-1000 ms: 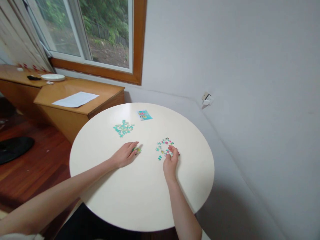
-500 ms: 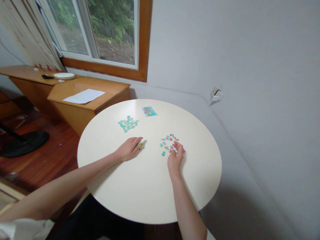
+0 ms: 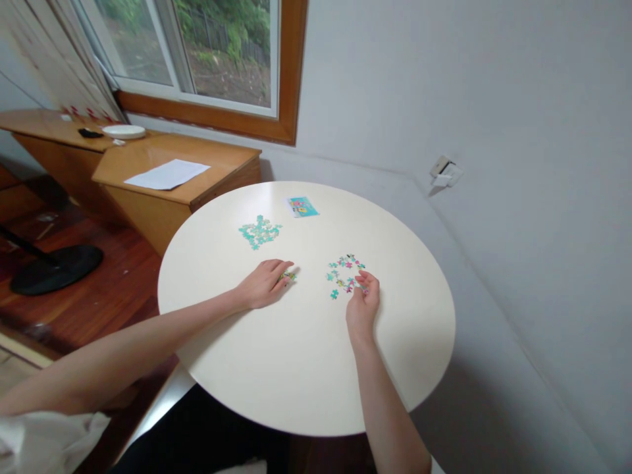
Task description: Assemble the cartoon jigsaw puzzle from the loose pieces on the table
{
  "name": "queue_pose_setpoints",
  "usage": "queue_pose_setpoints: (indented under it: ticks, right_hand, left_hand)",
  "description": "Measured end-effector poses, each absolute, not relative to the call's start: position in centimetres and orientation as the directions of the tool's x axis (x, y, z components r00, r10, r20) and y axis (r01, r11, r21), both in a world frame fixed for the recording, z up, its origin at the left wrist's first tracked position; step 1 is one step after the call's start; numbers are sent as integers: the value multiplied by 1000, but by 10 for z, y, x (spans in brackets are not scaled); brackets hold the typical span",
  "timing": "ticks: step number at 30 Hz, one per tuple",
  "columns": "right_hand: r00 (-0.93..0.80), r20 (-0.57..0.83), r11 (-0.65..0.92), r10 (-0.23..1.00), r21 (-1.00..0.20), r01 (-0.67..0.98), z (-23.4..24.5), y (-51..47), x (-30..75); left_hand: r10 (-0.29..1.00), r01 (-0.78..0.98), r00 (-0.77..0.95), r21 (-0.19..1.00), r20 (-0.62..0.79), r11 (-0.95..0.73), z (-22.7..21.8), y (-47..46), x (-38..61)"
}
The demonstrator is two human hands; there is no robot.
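A round cream table [image 3: 296,368] carries small jigsaw pieces. My left hand [image 3: 264,283] lies flat with its fingers resting on a few joined pieces [image 3: 288,277] near the middle. My right hand [image 3: 364,308] is curled at the near right edge of a loose scatter of teal and pink pieces [image 3: 344,273], its fingertips pinched on what looks like one small piece. A joined teal patch of pieces [image 3: 259,231] lies farther back on the left. A small picture card [image 3: 302,207] sits near the table's far edge.
Wooden cabinets [image 3: 162,197] stand to the left under a window, with a sheet of paper [image 3: 166,174] and a white plate [image 3: 123,131] on top. A black round stand base [image 3: 56,268] rests on the wood floor. A grey wall with a socket [image 3: 446,171] runs along the right.
The camera view has shifted, so the table sits a little further right and higher. My right hand has drawn slightly back from the scatter with its fingers pinched. My left hand stays on its pieces.
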State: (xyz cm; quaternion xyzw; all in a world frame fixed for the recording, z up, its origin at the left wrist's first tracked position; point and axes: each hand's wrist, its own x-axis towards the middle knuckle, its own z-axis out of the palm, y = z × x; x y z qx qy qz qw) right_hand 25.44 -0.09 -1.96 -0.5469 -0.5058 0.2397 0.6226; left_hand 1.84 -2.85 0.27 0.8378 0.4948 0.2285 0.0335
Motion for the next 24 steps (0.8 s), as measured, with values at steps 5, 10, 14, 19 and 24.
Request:
queue_pose_setpoints:
  ticks: [5,10,14,19,24]
  right_hand:
    - [376,369,291,850,-924,249,-18,-2,256]
    - [380,345,276,858,-935,224,-15,-3,254]
    - [357,330,262,874,-938,228,-14,-1,250]
    - [366,310,237,878,-944,231,-14,1,250]
    - [367,331,240,869,-932,272,-12,0,250]
  left_hand:
    - [841,805,412,291,351,-517,1,-27,18]
    - [838,799,411,300,358,-520,2,-28,19]
    - [839,800,407,302,362,-519,3,-30,19]
    - [843,802,407,304,351,-514,4,-30,19]
    - [853,801,414,317,318,-507,6,-31,21]
